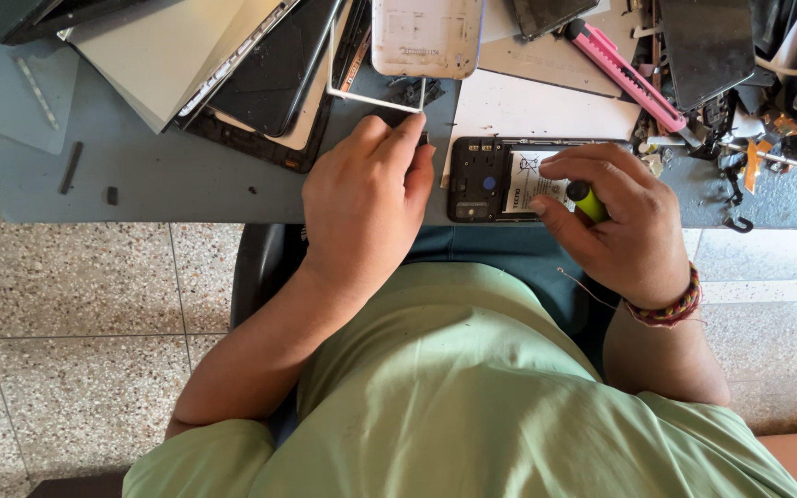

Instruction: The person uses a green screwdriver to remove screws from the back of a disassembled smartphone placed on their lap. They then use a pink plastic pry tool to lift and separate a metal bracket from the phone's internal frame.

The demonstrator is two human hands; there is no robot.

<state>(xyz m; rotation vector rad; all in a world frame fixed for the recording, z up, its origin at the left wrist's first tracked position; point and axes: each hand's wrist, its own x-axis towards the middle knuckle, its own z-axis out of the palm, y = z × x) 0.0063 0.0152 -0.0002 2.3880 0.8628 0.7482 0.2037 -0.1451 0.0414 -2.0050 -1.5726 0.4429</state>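
An opened phone (483, 178) lies face down at the table's near edge, its back cover off and its battery with a white label showing. My right hand (620, 221) rests on the phone's right half and is closed around a small screwdriver (587, 200) with a yellow-green handle. My left hand (366, 207) sits just left of the phone, fingers curled, its fingertips pinching a tiny dark part (422, 138) on the grey mat (140, 175). A braided wristband is on my right wrist.
A white phone back cover (426, 35) and a white frame (371, 92) lie behind my left hand. Stacked tablets and dark screens (232, 65) fill the back left. A pink utility knife (624, 74), white paper (537, 111) and cluttered tools (767, 111) are at the right.
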